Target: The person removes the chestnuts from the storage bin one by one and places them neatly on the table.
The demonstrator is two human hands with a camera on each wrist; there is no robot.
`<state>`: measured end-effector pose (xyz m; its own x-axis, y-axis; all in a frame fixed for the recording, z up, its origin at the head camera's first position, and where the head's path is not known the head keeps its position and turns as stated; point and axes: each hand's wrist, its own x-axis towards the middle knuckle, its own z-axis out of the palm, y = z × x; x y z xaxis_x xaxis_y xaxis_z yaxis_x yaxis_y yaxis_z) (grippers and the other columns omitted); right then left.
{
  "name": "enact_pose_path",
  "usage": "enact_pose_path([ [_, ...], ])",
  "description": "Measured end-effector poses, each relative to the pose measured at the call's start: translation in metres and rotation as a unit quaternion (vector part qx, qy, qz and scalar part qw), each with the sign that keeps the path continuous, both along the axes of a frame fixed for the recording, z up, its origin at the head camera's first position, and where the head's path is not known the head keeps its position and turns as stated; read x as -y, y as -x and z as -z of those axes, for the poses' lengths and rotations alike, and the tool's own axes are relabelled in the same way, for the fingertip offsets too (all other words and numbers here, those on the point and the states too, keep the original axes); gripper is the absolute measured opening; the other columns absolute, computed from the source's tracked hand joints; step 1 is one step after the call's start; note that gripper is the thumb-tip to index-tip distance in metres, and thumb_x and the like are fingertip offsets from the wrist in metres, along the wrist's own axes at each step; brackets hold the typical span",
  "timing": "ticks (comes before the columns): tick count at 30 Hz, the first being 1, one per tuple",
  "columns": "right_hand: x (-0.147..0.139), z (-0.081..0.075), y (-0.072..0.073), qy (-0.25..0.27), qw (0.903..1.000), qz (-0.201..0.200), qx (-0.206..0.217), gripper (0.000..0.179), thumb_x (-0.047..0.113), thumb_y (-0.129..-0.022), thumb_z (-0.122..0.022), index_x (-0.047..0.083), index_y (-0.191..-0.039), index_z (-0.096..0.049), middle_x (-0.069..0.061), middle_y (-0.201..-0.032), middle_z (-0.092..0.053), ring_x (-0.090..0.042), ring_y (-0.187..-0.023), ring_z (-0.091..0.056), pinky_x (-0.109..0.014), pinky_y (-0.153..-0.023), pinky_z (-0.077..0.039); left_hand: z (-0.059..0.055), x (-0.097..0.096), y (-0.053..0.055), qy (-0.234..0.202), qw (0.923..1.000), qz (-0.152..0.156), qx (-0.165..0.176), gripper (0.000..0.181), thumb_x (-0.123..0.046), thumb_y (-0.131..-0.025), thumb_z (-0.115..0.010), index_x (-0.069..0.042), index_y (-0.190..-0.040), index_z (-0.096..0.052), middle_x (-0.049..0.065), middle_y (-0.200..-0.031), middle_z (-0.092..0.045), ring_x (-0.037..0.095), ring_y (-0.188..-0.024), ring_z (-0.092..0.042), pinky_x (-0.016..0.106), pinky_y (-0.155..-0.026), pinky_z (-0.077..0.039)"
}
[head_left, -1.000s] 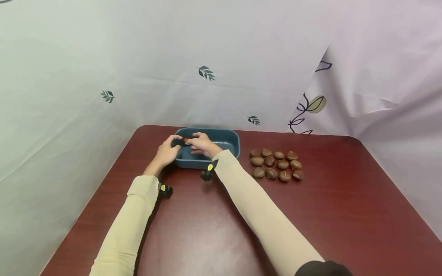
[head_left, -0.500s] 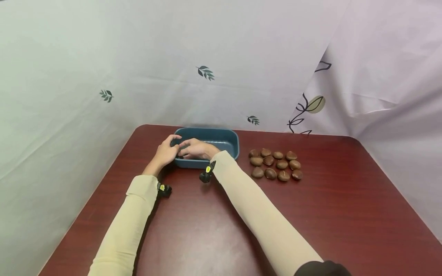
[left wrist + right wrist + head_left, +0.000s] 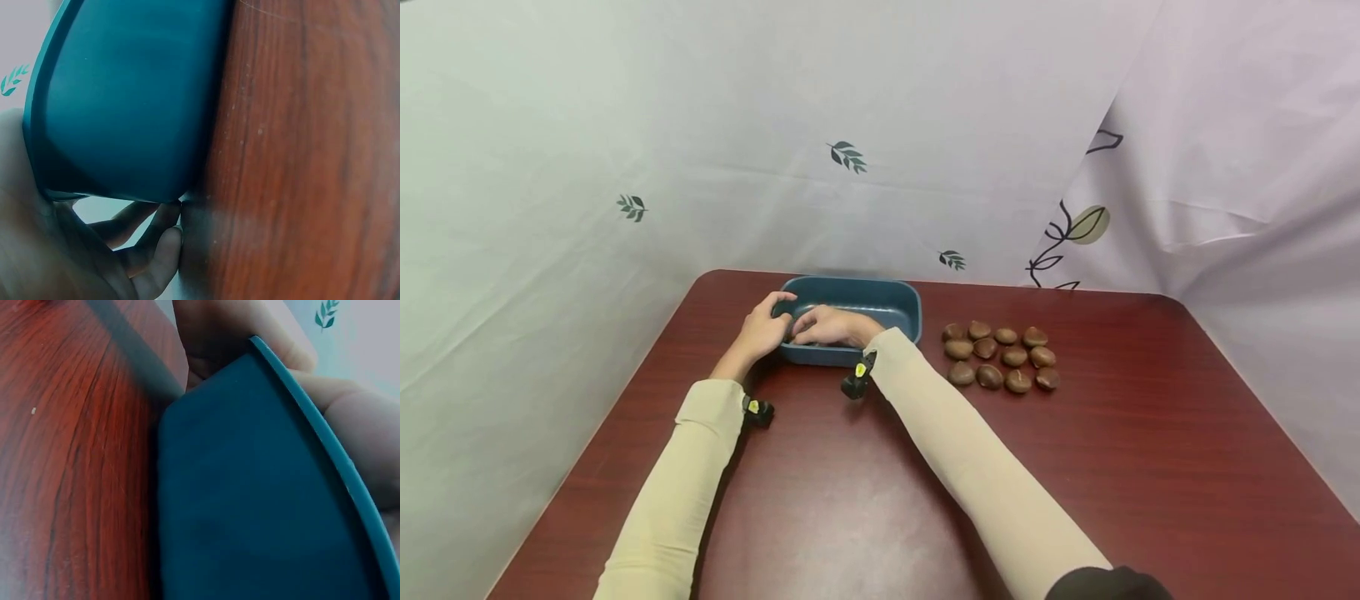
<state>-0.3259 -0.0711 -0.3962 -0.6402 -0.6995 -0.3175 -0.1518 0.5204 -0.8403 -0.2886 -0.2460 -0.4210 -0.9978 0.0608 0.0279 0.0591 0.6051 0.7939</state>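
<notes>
In the head view my left hand (image 3: 762, 332) holds the left end of a blue rectangular tub (image 3: 850, 357), its thumb at the rim. The left wrist view has its fingers (image 3: 165, 253) against the tub's outer end wall. My right hand (image 3: 831, 325) reaches over the front rim into the tub, fingers bent down at the left front corner. Its fingertips are hidden behind the tub wall in the right wrist view, so whether they hold a chestnut cannot be seen. Several brown chestnuts (image 3: 1014, 357) lie in rough rows on the table, right of the tub.
The dark red wooden table (image 3: 820, 492) has rounded far corners. White cloth (image 3: 737, 125) with leaf prints hangs behind and beside it. A small black wrist camera (image 3: 855, 382) sits under the right wrist, close to the tub's front wall.
My right hand has moved down and toward the tub's left front corner. The chestnut seen at its fingertips a second ago is out of sight. My left hand stays at the tub's end.
</notes>
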Motion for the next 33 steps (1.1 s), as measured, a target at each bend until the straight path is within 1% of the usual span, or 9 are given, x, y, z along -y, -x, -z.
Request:
enact_pose_path([
  [4,-0.009,0.000,-0.003,0.031,0.9989,0.030,0.020,0.029,0.016,-0.096,-0.065,0.004,-0.121,-0.068,-0.006,-0.119,-0.067,-0.013,-0.105,-0.060,-0.027,-0.081,-0.052,0.000,-0.002,0.000,0.000,1.0000,0.002,0.007,0.045,-0.020,-0.099,-0.041,-0.019,-0.144,-0.045,0.011,-0.078,-0.046,0.014,-0.047,-0.028,0.034,-0.055,-0.036],
  [7,-0.018,-0.002,-0.006,0.052,0.9967,0.054,0.029,0.030,0.015,-0.093,-0.070,0.002,-0.120,-0.068,-0.007,-0.119,-0.067,-0.017,-0.109,-0.062,-0.031,-0.084,-0.054,0.002,-0.003,0.001,0.000,0.9999,0.003,0.010,0.045,-0.021,-0.099,-0.042,-0.019,-0.144,-0.045,0.016,-0.088,-0.047,0.015,-0.049,-0.029,0.036,-0.057,-0.036],
  [10,-0.030,-0.007,-0.008,0.064,0.9951,0.072,0.026,0.033,0.015,-0.090,-0.074,0.003,-0.120,-0.067,-0.007,-0.117,-0.065,-0.018,-0.105,-0.065,-0.032,-0.084,-0.055,0.002,-0.003,0.002,0.005,1.0000,0.002,0.006,0.044,-0.019,-0.100,-0.042,-0.017,-0.144,-0.045,0.021,-0.113,-0.053,0.016,-0.052,-0.030,0.037,-0.064,-0.035],
  [12,-0.039,-0.011,-0.010,0.072,0.9941,0.078,0.023,0.035,0.013,-0.089,-0.074,0.002,-0.121,-0.066,-0.008,-0.117,-0.065,-0.019,-0.102,-0.067,-0.032,-0.083,-0.055,0.002,-0.003,0.002,0.005,1.0000,-0.001,0.001,0.044,-0.018,-0.100,-0.042,-0.016,-0.143,-0.046,0.021,-0.133,-0.049,0.017,-0.053,-0.030,0.038,-0.066,-0.034],
  [14,-0.048,-0.015,-0.012,0.083,0.9928,0.084,0.023,0.035,0.010,-0.089,-0.074,0.001,-0.122,-0.065,-0.010,-0.116,-0.066,-0.020,-0.100,-0.068,-0.032,-0.083,-0.056,0.002,-0.002,0.002,0.005,1.0000,-0.002,-0.003,0.044,-0.017,-0.100,-0.042,-0.016,-0.143,-0.046,0.019,-0.144,-0.043,0.017,-0.053,-0.030,0.038,-0.066,-0.034],
  [19,-0.071,-0.025,-0.018,0.108,0.9890,0.099,0.023,0.034,0.005,-0.090,-0.071,-0.002,-0.123,-0.064,-0.014,-0.113,-0.069,-0.022,-0.097,-0.070,-0.034,-0.082,-0.057,0.002,-0.002,0.002,0.000,1.0000,-0.001,0.001,0.043,-0.018,-0.100,-0.041,-0.017,-0.143,-0.046,0.019,-0.143,-0.043,0.017,-0.052,-0.028,0.039,-0.065,-0.034],
  [23,-0.086,-0.035,-0.024,0.105,0.9892,0.102,0.001,0.032,0.008,-0.090,-0.071,0.000,-0.121,-0.065,-0.013,-0.111,-0.070,-0.025,-0.096,-0.070,-0.035,-0.083,-0.057,0.002,-0.001,0.001,0.000,1.0000,-0.005,-0.002,0.043,-0.019,-0.099,-0.041,-0.016,-0.142,-0.046,0.019,-0.148,-0.040,0.019,-0.054,-0.029,0.041,-0.071,-0.034],
  [29,-0.107,-0.045,-0.032,0.105,0.9875,0.115,-0.026,0.029,0.011,-0.090,-0.072,0.002,-0.117,-0.067,-0.014,-0.109,-0.071,-0.034,-0.097,-0.070,-0.040,-0.082,-0.057,0.001,0.000,0.002,-0.001,0.9999,-0.011,-0.003,0.042,-0.019,-0.100,-0.042,-0.018,-0.141,-0.047,0.018,-0.149,-0.039,0.022,-0.058,-0.032,0.045,-0.082,-0.034],
  [33,-0.123,-0.048,-0.038,0.104,0.9852,0.127,-0.049,0.028,0.013,-0.090,-0.072,0.002,-0.116,-0.068,-0.015,-0.107,-0.071,-0.038,-0.096,-0.069,-0.039,-0.078,-0.058,0.000,0.000,0.002,0.001,1.0000,-0.007,0.004,0.043,-0.019,-0.100,-0.041,-0.017,-0.143,-0.045,0.019,-0.150,-0.037,0.024,-0.060,-0.033,0.046,-0.083,-0.034],
])
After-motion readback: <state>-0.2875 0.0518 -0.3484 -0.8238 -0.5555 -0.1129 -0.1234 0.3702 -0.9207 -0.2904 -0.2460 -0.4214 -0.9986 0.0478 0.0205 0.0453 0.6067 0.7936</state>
